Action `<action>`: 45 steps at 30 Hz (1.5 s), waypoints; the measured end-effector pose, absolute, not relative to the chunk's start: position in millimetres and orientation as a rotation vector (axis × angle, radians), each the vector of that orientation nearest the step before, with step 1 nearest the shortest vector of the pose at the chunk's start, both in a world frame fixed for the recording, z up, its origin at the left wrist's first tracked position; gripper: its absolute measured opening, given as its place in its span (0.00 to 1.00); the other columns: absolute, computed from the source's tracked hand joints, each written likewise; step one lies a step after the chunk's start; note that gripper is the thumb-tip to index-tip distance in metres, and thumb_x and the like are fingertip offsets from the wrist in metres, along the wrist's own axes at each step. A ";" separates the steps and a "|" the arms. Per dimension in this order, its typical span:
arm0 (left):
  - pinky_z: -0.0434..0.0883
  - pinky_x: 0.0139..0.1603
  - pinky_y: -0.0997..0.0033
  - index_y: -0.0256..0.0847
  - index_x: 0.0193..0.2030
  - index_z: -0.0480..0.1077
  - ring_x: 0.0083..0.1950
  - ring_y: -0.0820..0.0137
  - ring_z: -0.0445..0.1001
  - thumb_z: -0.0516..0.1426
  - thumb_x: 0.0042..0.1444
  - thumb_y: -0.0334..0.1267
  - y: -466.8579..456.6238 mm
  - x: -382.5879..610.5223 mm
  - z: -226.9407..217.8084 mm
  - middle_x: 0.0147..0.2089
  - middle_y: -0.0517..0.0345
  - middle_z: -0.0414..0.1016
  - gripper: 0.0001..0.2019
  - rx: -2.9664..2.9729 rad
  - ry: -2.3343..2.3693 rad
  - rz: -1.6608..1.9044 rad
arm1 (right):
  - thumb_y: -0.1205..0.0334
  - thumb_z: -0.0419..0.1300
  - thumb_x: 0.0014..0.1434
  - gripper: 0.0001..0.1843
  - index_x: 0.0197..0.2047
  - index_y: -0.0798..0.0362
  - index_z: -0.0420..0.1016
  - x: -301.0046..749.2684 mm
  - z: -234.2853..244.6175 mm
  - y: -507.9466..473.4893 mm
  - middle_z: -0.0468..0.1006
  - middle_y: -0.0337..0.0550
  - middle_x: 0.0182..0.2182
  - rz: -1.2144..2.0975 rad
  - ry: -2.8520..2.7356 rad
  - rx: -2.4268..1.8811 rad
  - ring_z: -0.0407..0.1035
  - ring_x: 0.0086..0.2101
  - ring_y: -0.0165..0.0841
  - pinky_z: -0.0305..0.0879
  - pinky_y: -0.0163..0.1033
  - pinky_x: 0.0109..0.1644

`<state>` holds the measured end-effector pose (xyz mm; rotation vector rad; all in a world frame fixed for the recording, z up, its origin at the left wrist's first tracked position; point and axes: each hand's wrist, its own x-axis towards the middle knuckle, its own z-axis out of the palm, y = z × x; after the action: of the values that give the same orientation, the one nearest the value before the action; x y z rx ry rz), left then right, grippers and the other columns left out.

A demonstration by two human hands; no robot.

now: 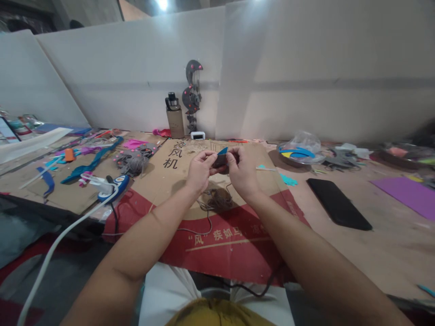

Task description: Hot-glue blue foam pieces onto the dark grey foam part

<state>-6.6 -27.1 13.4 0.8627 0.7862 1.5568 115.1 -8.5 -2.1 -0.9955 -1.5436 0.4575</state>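
Both hands meet over the cardboard (pixel 200 213), raised in front of me. Between my left hand (pixel 200 171) and my right hand (pixel 242 175) is a small dark grey piece (pixel 220 160) with a blue pointed tip (pixel 223 151) sticking up. The fingers of each hand pinch it from either side and partly cover it, so its full shape is hidden. Below the hands lies a loose tangle of grey yarn (pixel 216 200), its strand trailing left across the red part of the cardboard.
A water bottle (pixel 175 121) stands at the back beside hanging grey crescent shapes (pixel 191 97). At left are a power strip (pixel 117 184), its white cable and a grey yarn bundle (pixel 131 160). A black phone (pixel 338 203), a bowl (pixel 299 158) and a purple sheet (pixel 406 194) lie right.
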 end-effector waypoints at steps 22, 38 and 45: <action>0.79 0.37 0.66 0.36 0.33 0.69 0.34 0.71 0.77 0.62 0.51 0.35 -17.5 -24.8 15.0 0.33 0.57 0.75 0.07 1.018 0.811 1.354 | 0.46 0.66 0.49 0.19 0.30 0.50 0.63 127.2 16.9 -5.8 0.61 0.32 0.22 1.345 -1.359 -0.825 0.49 0.19 0.22 0.39 0.31 0.19; 0.78 0.36 0.67 0.37 0.33 0.69 0.34 0.70 0.78 0.63 0.49 0.35 -14.9 -28.3 14.2 0.33 0.58 0.75 0.08 1.040 0.817 1.350 | 0.45 0.66 0.49 0.20 0.30 0.50 0.64 124.1 13.2 -6.7 0.61 0.31 0.22 1.335 -1.368 -0.800 0.49 0.20 0.22 0.42 0.30 0.20; 0.77 0.34 0.70 0.36 0.32 0.69 0.33 0.72 0.76 0.63 0.50 0.36 -13.4 -29.8 12.4 0.32 0.57 0.74 0.07 1.053 0.881 1.367 | 0.44 0.61 0.52 0.18 0.30 0.49 0.64 116.6 2.8 -4.2 0.62 0.33 0.23 1.168 -1.446 -0.810 0.54 0.23 0.26 0.52 0.33 0.24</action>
<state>-29.8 -13.4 12.4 1.0525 0.8815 1.3670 116.6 -4.2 2.8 -0.8098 -1.4460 1.1680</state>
